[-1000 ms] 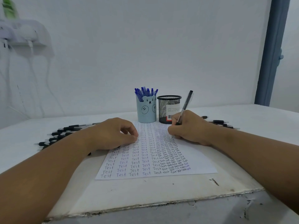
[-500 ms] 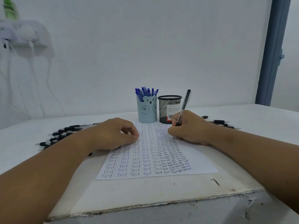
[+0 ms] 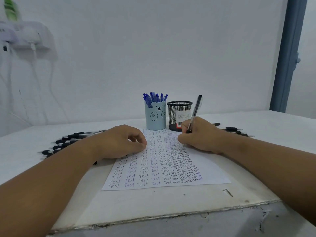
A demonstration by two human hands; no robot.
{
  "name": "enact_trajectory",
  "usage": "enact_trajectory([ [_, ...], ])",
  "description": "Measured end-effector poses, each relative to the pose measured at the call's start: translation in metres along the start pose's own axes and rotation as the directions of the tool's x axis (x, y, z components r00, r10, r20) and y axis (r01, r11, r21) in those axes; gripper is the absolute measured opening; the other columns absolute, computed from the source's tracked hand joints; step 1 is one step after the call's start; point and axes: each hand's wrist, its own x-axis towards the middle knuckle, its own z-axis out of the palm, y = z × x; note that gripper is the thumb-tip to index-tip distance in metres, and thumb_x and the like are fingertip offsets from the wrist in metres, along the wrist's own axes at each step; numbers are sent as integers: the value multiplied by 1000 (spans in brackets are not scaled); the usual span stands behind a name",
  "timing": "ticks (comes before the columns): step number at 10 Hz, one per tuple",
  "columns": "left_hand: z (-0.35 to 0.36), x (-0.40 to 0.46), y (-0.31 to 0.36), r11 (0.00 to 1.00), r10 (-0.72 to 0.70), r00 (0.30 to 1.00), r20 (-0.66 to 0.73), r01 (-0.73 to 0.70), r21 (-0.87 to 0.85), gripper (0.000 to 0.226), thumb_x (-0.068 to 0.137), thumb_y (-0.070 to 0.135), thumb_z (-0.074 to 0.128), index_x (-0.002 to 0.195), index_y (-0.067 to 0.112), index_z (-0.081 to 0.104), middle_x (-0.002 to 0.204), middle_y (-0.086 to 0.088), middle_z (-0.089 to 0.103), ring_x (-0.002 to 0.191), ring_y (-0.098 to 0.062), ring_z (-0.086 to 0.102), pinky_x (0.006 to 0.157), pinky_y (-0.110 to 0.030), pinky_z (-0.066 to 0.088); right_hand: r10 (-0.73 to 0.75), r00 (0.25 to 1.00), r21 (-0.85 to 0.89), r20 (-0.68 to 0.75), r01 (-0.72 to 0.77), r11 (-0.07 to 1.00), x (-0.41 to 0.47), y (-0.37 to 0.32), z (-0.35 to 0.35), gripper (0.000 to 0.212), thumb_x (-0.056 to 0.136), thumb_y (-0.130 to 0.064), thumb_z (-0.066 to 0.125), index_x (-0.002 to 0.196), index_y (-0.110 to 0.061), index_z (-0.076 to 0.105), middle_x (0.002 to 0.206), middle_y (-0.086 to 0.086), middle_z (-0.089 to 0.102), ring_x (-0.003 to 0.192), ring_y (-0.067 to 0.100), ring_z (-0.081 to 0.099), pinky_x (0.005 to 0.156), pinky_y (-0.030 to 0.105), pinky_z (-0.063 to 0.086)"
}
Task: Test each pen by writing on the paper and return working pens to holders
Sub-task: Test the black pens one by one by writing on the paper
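While two holders (image 3: 179, 115) stand: one pen (image 3: 195, 113).

We read the handwritten word "Test" repeated in rows and columns across the paper (image 3: 159, 168). On the black mesh holder (image 3: 176, 115) we note a white label (image 3: 183, 117) with a barcode; its print is too small to read.

We see the white written-over paper sheet (image 3: 164, 168) lying on the white table (image 3: 153, 207), the pale-blue bear-faced pen cup (image 3: 155, 117) behind it, left of the black wire-mesh holder (image 3: 177, 115), loose black-gripped pens (image 3: 68, 142) left.
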Motion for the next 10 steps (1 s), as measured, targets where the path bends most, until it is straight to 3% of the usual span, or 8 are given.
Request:
enact_trajectory([
  [3, 0, -1, 0, 1000, 1, 1000, 3, -1, 2, 6, 93, 37, 70, 95, 35, 74, 100, 25, 66, 64, 22, 55, 73, -18, 41, -9, 1000, -14, -25, 9, 1000, 4, 4, 2, 31, 80, -15, 70, 56, -19, 50, 51, -3, 46, 48, 7, 37, 49, 20, 32],
  [7, 0, 0, 0, 1000, -2, 1000, 6, 2, 4, 5, 92, 39, 70, 94, 36, 74, 100, 26, 66, 71, 22, 56, 77, -19, 43, 10, 999, 20, -40, -10, 1000, 3, 5, 2, 30, 79, -14, 69, 55, -18, 52, 50, -4, 44, 47, 6, 37, 48, 20, 30],
  [10, 0, -1, 1, 1000, -1, 1000, 4, 1, -9, 5, 93, 37, 70, 95, 34, 74, 102, 24, 67, 63, 22, 55, 72, -19, 41, -36, 999, -17, -14, 36, 999, 4, 4, 2, 34, 77, -12, 71, 54, -18, 47, 51, -3, 41, 45, 4, 34, 44, 16, 27],
])
